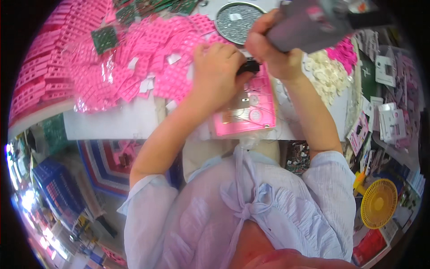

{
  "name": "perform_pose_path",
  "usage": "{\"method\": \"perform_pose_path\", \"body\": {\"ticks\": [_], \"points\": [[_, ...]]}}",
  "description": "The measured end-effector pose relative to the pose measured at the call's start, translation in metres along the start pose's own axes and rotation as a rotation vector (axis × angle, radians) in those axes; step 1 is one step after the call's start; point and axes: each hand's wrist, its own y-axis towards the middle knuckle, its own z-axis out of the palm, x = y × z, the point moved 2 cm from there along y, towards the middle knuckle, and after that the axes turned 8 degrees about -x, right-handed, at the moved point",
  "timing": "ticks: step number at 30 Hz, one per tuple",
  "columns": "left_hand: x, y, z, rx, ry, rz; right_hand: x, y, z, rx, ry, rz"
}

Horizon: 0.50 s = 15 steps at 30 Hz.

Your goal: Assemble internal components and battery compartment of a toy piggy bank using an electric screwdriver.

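Observation:
My right hand (pixel 275 49) is wrapped round a grey power tool (pixel 309 27) with a dark end, shaped like a cordless drill. Below it lies a pink plastic case (pixel 251 107) with round parts and thin wires inside. At the case's far end my left hand (pixel 217 67) is curled, its thumb and fingertips closed on a small black part (pixel 249 66). Whether that black part belongs to the tool or to the case I cannot tell. The left palm covers the case's upper left corner.
Pink plastic panels (pixel 156 38) are heaped to the left, some bagged, with green circuit boards (pixel 104 39) among them. A round tin of small metal pieces (pixel 218 22) stands behind my hands. White parts (pixel 329 78) and magenta parts (pixel 345 54) are piled right. A yellow fan (pixel 379 204) is lower right.

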Motion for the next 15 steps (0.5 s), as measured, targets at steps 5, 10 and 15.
{"method": "perform_pose_path", "body": {"ticks": [5, 10, 15], "points": [[0.01, 0.006, -0.004, 0.237, -0.164, -0.016, 0.016, 0.024, 0.011, 0.161, 0.243, 0.067], [0.004, -0.026, -0.111, -0.043, -0.173, -0.118, -0.012, 0.064, -0.154, -0.208, -0.528, 0.054], [0.015, -0.095, -0.227, 0.621, 0.05, -0.514, -0.018, 0.057, -0.287, -0.022, -1.738, 0.198]]}}
